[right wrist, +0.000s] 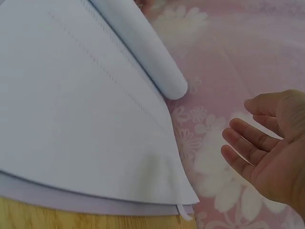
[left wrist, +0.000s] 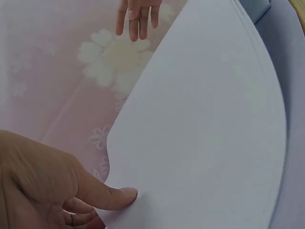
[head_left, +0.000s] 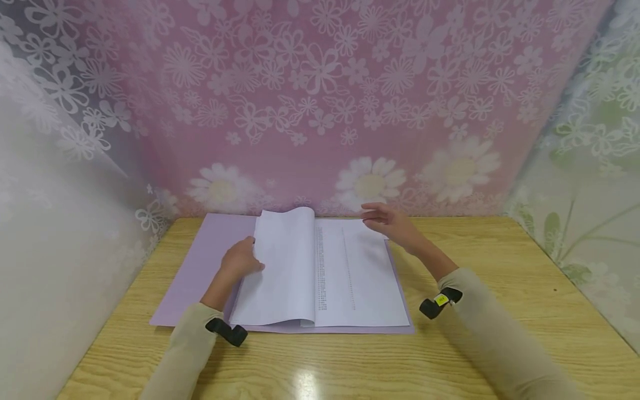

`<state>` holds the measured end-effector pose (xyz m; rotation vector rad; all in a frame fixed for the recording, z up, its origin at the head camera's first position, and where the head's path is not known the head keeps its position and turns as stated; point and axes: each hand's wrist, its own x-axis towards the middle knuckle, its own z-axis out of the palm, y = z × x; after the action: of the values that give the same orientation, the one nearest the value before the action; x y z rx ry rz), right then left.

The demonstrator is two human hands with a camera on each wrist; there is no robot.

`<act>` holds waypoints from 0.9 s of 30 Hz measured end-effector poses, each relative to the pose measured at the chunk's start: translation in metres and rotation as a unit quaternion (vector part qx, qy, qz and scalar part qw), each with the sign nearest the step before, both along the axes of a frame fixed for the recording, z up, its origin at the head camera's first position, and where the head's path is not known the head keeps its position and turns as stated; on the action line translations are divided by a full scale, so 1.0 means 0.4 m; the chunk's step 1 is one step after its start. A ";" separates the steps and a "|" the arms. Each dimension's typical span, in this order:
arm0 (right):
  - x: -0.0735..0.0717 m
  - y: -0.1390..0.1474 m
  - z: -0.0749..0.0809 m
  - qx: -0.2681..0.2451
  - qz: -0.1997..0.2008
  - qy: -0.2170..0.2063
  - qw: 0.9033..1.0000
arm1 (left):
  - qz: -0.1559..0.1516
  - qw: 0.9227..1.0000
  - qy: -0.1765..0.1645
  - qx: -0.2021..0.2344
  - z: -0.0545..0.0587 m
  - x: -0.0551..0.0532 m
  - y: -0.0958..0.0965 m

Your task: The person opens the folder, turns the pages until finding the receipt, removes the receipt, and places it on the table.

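Observation:
A lilac folder (head_left: 187, 278) lies spread on the table with white printed sheets (head_left: 370, 278) in it. The turned sheets (head_left: 280, 266) curve over onto the left side, their fold rising near the middle. My left hand (head_left: 241, 259) pinches the left edge of those turned sheets; in the left wrist view its thumb (left wrist: 119, 196) lies on the paper with the other fingers behind. Above the upper right part of the printed page hovers my right hand (head_left: 390, 222), fingers loosely extended and holding nothing. Columns of small print run down the right page, too small to read.
The folder lies on a wood-grain table (head_left: 480, 261). A pink floral curtain (head_left: 320, 111) hangs right behind the table's far edge, and pale floral sheets (head_left: 600, 166) stand at the sides. Each sleeve carries a black wrist strap (head_left: 227, 331).

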<state>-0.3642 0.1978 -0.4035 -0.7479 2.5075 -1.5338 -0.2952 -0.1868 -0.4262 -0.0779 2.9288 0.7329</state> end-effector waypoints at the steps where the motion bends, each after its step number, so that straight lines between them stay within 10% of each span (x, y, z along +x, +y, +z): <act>1: -0.007 0.006 -0.002 0.002 -0.005 0.005 1.000 | -0.012 1.000 0.007 -0.006 -0.003 -0.001 -0.003; 14: -0.081 0.051 -0.057 0.053 -0.046 0.055 0.996 | -0.208 0.977 -0.029 0.029 -0.032 -0.013 -0.038; 27: -0.133 0.064 -0.112 0.102 -0.016 0.037 0.994 | -0.211 0.973 -0.074 0.053 -0.044 -0.020 -0.046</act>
<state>-0.4174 0.2236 -0.4483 -0.7484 2.6890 -1.2550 -0.3034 -0.2054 -0.4440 0.4648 2.6237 0.7669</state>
